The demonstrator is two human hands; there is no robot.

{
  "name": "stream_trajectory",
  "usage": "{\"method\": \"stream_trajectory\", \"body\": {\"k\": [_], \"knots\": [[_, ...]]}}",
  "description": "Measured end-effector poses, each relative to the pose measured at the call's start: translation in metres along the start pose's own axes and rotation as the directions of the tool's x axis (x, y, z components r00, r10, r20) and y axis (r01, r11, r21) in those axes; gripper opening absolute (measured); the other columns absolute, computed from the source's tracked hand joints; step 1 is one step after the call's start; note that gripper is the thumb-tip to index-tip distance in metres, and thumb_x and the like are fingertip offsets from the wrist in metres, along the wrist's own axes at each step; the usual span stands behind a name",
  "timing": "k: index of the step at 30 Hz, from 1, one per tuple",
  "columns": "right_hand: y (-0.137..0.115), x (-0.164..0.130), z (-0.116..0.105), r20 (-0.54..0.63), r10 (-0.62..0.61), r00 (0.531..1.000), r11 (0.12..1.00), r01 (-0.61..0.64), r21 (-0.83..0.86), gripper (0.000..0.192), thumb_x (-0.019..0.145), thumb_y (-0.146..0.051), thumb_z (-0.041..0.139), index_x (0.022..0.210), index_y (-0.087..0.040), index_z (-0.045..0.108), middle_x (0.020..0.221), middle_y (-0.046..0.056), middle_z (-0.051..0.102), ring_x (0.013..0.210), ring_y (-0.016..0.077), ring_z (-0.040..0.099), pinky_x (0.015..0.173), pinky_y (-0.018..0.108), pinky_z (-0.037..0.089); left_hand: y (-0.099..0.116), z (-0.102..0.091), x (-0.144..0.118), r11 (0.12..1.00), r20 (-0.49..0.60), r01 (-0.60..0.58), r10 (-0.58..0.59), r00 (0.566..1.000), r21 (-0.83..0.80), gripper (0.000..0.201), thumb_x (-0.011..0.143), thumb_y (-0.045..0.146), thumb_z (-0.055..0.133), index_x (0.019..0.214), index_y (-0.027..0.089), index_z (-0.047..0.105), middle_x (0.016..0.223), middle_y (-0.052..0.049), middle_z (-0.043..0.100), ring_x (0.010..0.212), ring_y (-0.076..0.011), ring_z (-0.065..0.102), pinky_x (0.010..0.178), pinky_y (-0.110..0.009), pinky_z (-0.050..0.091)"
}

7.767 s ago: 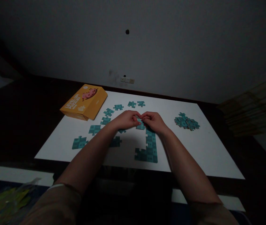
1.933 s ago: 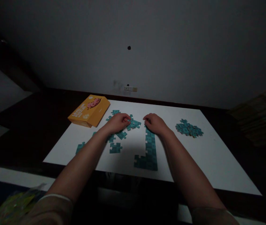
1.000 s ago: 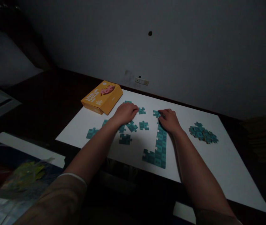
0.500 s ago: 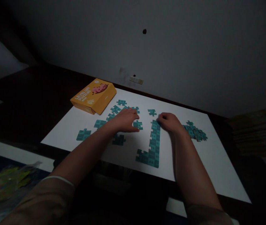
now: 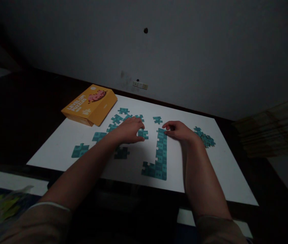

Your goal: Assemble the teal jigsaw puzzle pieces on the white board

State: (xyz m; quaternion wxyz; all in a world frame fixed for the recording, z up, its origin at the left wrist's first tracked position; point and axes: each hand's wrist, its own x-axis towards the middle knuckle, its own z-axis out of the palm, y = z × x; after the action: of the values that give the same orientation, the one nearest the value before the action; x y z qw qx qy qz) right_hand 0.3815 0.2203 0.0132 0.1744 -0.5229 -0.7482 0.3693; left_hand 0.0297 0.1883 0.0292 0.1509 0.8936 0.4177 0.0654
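Observation:
An L-shaped strip of joined teal jigsaw puzzle pieces (image 5: 161, 152) lies on the white board. My right hand (image 5: 178, 130) is at the strip's far end, finger and thumb apart; the thumb is beside or touching its top right edge, I cannot tell which. Just beyond that end lies a single puzzle piece (image 5: 157, 120). My left hand (image 5: 131, 130) is held over the loose pieces with fingers and thumb spread. Between them shows one teal puzzle piece (image 5: 144, 134), and no grip on it is visible. The left forearm hides some of the loose pieces.
An orange puzzle box (image 5: 90, 103) lies at the board's far left corner. A heap of teal pieces (image 5: 206, 139) is on the right of the white board (image 5: 217, 169). Behind is a wall with sockets (image 5: 140, 85). A plastic bag (image 5: 4, 206) sits low on the left.
My right hand's fingers have parted from a more closed curl at the strip's far end. My left hand stays over the loose pieces. The whole view has shifted slightly.

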Motion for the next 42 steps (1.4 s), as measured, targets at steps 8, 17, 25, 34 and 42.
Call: {"method": "stream_trajectory", "body": {"k": [8,17,25,34,42], "knots": [[-0.010,0.006,0.007,-0.006,-0.078,0.997,0.995,0.077,-0.065,0.027,0.084,-0.035,0.088,0.109,-0.025,0.092,0.100,0.007,0.078,0.081,0.0221,0.063,0.078,0.039,0.052,0.010,0.008,0.007,0.999,-0.048,0.048,-0.048,0.998,-0.012,0.055,0.104,0.052,0.075,0.149,0.021,0.072,0.148,-0.018,0.074,0.140,-0.0406,0.065,0.121,-0.055,0.050],[-0.020,0.008,0.011,-0.002,-0.103,0.995,0.991,0.102,-0.091,0.027,0.086,-0.041,0.094,0.109,-0.027,0.093,0.103,0.007,0.079,0.088,0.0235,0.067,0.084,0.038,0.056,0.017,0.016,0.017,0.998,-0.080,0.057,-0.056,0.995,0.015,0.053,0.108,0.053,0.067,0.151,0.021,0.073,0.145,-0.019,0.074,0.134,-0.0407,0.066,0.118,-0.058,0.052],[-0.018,0.009,0.013,-0.004,-0.125,0.992,0.989,0.125,-0.083,0.023,0.087,-0.035,0.092,0.109,-0.028,0.093,0.106,0.007,0.080,0.093,0.0247,0.070,0.089,0.039,0.058,0.017,0.019,0.020,1.000,-0.092,0.022,-0.021,0.996,0.004,0.055,0.109,0.053,0.065,0.153,0.021,0.074,0.143,-0.019,0.073,0.132,-0.0407,0.065,0.116,-0.056,0.050],[-0.017,0.009,0.013,0.000,-0.117,0.993,0.990,0.117,-0.075,0.021,0.086,-0.032,0.093,0.107,-0.029,0.092,0.106,0.007,0.079,0.096,0.0260,0.071,0.091,0.041,0.059,0.026,0.013,0.018,1.000,-0.092,-0.006,0.004,0.996,-0.023,0.044,0.109,0.043,0.064,0.145,0.030,0.084,0.131,-0.014,0.074,0.122,-0.0368,0.067,0.108,-0.054,0.052],[-0.017,0.009,0.012,0.006,-0.117,0.993,0.991,0.118,-0.065,0.021,0.086,-0.033,0.094,0.107,-0.031,0.092,0.109,0.008,0.079,0.097,0.0271,0.071,0.091,0.043,0.060,0.025,0.012,0.019,1.000,-0.060,-0.008,0.006,0.998,-0.030,0.045,0.108,0.043,0.065,0.145,0.030,0.086,0.135,-0.015,0.074,0.124,-0.0373,0.066,0.107,-0.055,0.051]]}}
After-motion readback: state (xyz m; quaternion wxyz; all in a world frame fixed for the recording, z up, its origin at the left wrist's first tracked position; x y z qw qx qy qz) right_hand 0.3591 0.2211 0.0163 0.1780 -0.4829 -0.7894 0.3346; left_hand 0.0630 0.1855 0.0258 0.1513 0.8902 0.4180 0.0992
